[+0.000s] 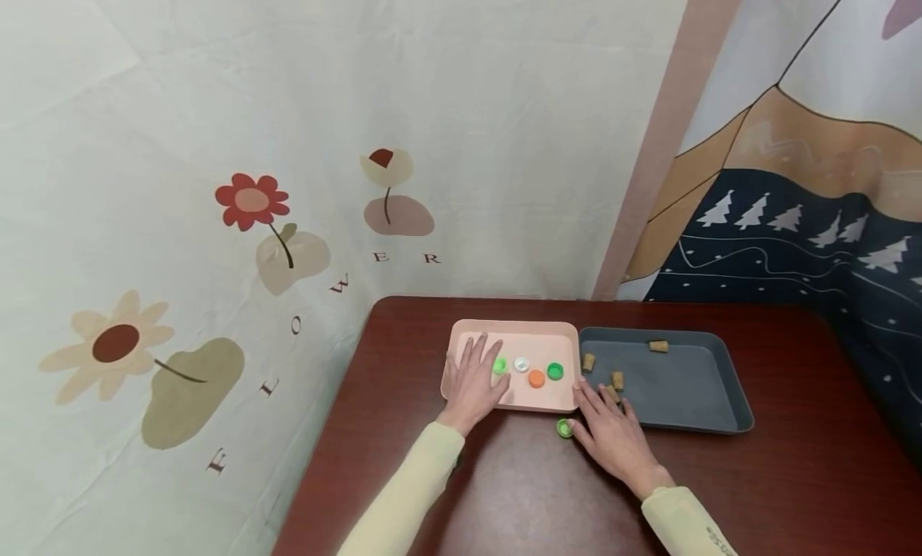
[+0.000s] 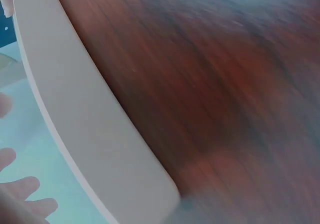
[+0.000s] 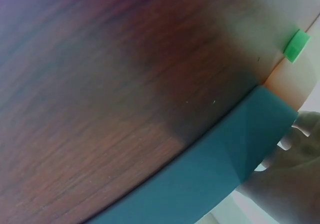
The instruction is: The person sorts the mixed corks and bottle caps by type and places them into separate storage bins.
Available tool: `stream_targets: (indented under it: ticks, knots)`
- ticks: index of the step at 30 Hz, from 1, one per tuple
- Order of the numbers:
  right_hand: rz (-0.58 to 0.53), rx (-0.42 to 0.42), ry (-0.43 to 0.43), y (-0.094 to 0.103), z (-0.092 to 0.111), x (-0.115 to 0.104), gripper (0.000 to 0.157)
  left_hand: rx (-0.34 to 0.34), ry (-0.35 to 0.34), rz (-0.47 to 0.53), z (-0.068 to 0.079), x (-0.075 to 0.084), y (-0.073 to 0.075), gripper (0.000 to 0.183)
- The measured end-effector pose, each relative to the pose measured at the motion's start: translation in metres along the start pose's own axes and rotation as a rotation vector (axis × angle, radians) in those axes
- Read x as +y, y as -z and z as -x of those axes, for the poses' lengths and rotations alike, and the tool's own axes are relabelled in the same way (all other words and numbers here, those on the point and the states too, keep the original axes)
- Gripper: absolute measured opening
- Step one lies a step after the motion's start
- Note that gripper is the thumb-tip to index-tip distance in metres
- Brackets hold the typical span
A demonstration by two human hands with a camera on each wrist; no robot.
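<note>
My left hand [image 1: 471,384] is spread over the left part of the pink tray [image 1: 547,336], fingers extended. Beside it in the tray lie a light green bottle cap [image 1: 500,366], a white cap [image 1: 522,365], an orange cap [image 1: 536,378] and a darker green cap [image 1: 555,371]. Reaching over the front left corner of the dark grey tray [image 1: 691,388], my right hand [image 1: 615,440] has its fingers stretched out. Near its thumb, another green cap [image 1: 565,428] lies on the table; contact is unclear. A cork [image 1: 612,394] is partly hidden by the right fingers.
More corks, such as one at the back [image 1: 659,346] and one on the left [image 1: 588,362], lie in the grey tray. Both trays stand side by side on the dark red wooden table [image 1: 519,484]. Printed cloth [image 1: 504,140] hangs behind it.
</note>
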State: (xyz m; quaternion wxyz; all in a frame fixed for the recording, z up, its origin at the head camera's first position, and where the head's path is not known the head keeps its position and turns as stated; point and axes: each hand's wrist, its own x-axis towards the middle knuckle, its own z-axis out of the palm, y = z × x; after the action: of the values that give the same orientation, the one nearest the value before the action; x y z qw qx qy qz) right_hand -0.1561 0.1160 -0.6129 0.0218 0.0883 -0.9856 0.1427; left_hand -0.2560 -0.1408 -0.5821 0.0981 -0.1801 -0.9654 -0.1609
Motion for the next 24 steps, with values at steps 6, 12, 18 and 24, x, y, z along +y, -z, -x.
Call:
stream_targets:
  ticks: [6, 12, 18, 24]
  knots:
    - [-0.008, 0.022, 0.004, 0.001, 0.002, 0.001, 0.067, 0.002, 0.039, 0.003, 0.015, -0.019, 0.006, 0.070]
    - [0.001, 0.073, 0.031, 0.004, 0.005, -0.001, 0.067, -0.020, 0.108, 0.021, 0.027, -0.035, 0.009, 0.078]
    - [0.022, 0.133, 0.113, 0.009, 0.009, -0.007, 0.065, -0.038, 0.173, 0.033, 0.037, -0.047, 0.005, 0.081]
    - [0.034, 0.228, 0.229, 0.010, 0.014, -0.013, 0.056, -0.034, 0.209, 0.054, 0.044, -0.054, 0.000, 0.083]
